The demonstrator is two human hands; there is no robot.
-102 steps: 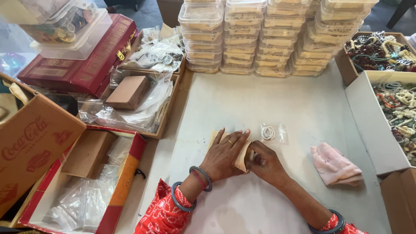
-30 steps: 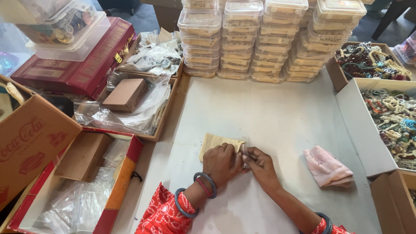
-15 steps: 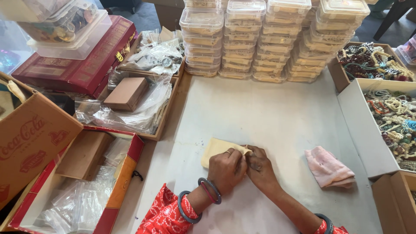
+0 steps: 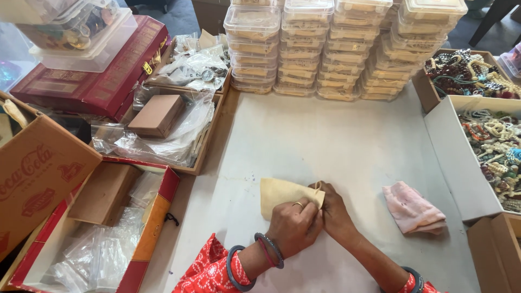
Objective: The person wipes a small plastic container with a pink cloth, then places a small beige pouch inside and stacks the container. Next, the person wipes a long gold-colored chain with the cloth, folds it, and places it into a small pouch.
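A small tan cloth pouch lies flat on the white table sheet near the front edge. My left hand rests on the pouch's right end, fingers curled, a ring on one finger. My right hand meets it there and pinches the pouch's mouth, where a thin string end shows. Both wrists wear grey and red bangles, and the sleeves are red with white dots.
A folded pink cloth lies right of my hands. Stacks of clear lidded boxes line the back. Boxes of beaded jewellery stand at right. Cardboard boxes and plastic bags crowd the left, with a red box behind.
The small clear packet with a ring-shaped item beside my hands is gone from the table. Both hands drew together at the pouch's right end and slid slightly toward me.
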